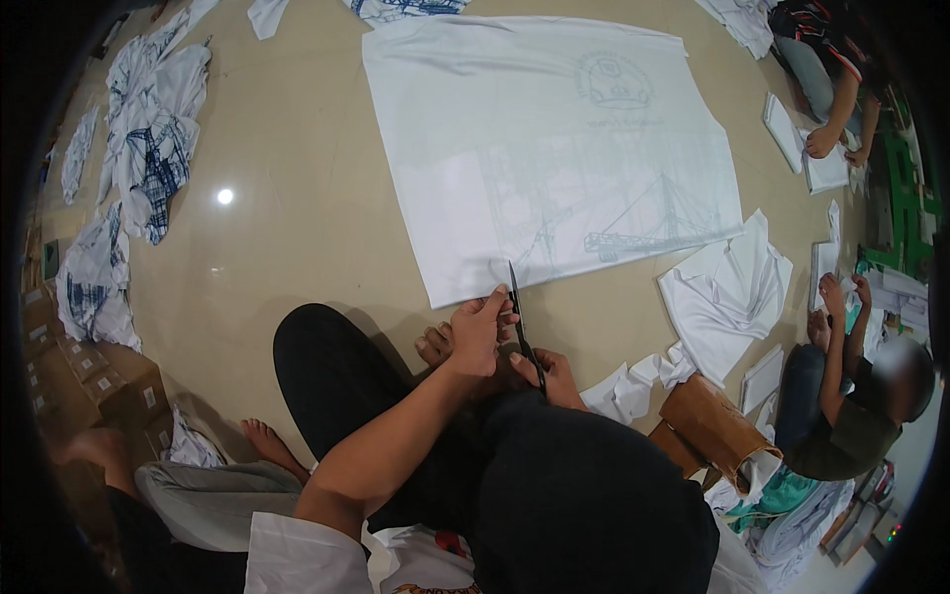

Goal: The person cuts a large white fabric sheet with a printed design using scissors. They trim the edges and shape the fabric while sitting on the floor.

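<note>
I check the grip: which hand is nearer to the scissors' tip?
Left. The left hand is just beside the scissors blades; the right hand holds the handle, lower.

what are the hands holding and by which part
The right hand holds black scissors by the handles; the left hand grips the white cloth at its near edge.

The scissors' (524,332) handles are hidden inside the right hand (550,377), whose wrist disappears behind the dark knee. The faint print on the white cloth (544,148) is too pale to read.
</note>
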Tool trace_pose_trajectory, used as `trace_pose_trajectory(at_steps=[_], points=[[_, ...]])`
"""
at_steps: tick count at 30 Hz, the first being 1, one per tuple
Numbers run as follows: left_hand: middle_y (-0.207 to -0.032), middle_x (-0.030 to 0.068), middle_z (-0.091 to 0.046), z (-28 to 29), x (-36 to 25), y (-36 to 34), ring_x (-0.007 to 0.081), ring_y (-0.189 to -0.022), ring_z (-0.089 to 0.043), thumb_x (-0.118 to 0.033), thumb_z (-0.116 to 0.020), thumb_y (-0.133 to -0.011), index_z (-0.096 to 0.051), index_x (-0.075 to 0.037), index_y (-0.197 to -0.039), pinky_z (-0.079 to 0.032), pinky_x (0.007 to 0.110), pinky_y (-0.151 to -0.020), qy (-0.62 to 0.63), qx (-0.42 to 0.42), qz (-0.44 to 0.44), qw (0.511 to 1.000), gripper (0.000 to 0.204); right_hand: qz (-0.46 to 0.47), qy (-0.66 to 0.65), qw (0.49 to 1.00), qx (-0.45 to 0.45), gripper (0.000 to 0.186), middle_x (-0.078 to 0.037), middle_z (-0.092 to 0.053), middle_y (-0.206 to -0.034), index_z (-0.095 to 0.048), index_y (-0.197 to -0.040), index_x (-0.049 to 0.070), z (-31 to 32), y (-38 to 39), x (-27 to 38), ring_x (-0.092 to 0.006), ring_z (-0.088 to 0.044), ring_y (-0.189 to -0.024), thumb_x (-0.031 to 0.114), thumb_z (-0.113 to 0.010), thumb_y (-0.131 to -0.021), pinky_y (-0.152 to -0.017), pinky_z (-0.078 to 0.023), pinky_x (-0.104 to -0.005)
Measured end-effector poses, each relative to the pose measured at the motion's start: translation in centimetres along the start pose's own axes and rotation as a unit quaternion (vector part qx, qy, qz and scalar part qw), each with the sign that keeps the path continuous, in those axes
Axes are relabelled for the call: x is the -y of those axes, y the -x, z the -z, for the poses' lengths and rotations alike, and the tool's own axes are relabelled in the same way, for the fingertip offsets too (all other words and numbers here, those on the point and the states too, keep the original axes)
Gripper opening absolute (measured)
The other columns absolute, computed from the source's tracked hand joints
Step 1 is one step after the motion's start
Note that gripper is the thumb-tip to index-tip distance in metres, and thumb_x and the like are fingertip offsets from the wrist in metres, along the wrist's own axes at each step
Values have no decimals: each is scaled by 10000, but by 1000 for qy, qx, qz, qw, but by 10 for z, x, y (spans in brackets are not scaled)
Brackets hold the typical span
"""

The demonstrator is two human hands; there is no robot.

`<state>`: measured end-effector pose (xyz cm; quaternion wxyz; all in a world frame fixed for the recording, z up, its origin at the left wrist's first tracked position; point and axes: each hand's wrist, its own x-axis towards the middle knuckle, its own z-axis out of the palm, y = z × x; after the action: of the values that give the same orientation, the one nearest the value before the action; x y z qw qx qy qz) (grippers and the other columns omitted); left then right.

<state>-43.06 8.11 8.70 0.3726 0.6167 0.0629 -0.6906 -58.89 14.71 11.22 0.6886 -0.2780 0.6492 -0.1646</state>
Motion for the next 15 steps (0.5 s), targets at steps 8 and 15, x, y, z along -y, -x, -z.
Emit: trace_pose_trajectory(at_steps=[8,15], points=[[-754,0,-706,-2,-4,5,76,-535,-557,-446,-794,-972,-697,-125,-890,-362,232,-446,-38,-12,1,999,345,-2,29,1000,0,529,-30,-620,-741,-710,-871,-22,1,-4,0,-123,-534,-693,497,-793,-932,-621,-402,-312],[-871,-10,-722,0,-8,4,98,-722,-703,-344,-798,-988,-681,-95,-943,-483,263,-566,-44,-7,18,999,279,0,30,1000,-4,541,-45,-646,-763,-720,-908,-38,1,-4,1,-131,-553,-709,497,-792,-931,-640,-425,-310]])
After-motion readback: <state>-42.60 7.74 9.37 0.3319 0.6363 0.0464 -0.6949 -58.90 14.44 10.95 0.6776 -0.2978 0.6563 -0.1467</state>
